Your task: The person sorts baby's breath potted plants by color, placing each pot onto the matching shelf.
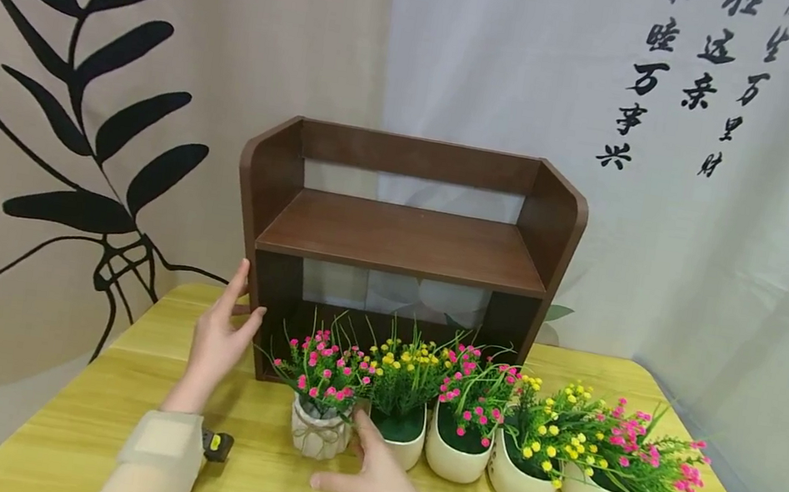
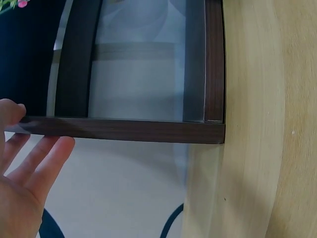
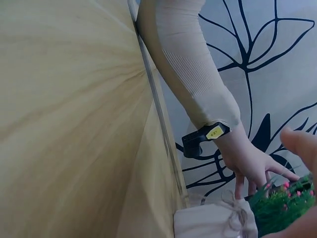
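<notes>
A brown two-tier wooden shelf [image 1: 403, 239] stands on the table. My left hand [image 1: 217, 343] holds the edge of its left side panel [image 2: 124, 130], thumb on the inner side and fingers on the outer face. A potted plant with pink flowers [image 1: 326, 379] sits before the shelf's left part; its whitish pot has a twine bow [image 3: 235, 213]. My right hand [image 1: 384, 480] reaches to the right side of that pot, fingers extended and thumb spread away. Whether the fingertips touch the pot is hard to tell.
To the right, in a row, stand a yellow-flowered plant [image 1: 410, 374], a pink one [image 1: 468, 391], another yellow one [image 1: 542, 435] and another pink one [image 1: 625, 463], all in smooth white pots. The wooden table [image 1: 75, 420] meets a printed curtain [image 1: 665, 259] behind.
</notes>
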`<state>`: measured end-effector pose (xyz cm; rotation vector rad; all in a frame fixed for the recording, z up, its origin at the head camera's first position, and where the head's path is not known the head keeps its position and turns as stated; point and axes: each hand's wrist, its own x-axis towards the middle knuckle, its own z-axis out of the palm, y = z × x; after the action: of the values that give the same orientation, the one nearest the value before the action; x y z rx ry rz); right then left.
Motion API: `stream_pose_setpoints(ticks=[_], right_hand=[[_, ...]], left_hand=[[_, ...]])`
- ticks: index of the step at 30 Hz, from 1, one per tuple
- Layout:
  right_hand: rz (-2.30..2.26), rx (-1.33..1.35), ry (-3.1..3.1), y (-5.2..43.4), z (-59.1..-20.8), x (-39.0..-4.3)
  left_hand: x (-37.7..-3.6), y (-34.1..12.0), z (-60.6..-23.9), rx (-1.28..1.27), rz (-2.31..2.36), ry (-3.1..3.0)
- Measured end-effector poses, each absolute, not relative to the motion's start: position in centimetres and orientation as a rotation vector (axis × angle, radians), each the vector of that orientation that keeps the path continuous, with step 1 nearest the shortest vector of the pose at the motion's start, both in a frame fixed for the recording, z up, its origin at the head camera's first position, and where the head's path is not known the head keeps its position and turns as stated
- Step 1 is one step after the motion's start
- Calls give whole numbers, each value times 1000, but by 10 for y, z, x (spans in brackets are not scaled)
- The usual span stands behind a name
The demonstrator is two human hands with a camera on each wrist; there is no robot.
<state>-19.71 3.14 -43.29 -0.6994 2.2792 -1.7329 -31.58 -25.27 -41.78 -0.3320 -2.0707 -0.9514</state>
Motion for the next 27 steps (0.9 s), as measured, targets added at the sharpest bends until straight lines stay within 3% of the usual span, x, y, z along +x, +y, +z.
stream_pose_setpoints(ticks=[27], right_hand=[[-2492, -387, 1714, -28, -469, -245]], left_hand=[[-315, -251, -422, -331, -943, -2051]])
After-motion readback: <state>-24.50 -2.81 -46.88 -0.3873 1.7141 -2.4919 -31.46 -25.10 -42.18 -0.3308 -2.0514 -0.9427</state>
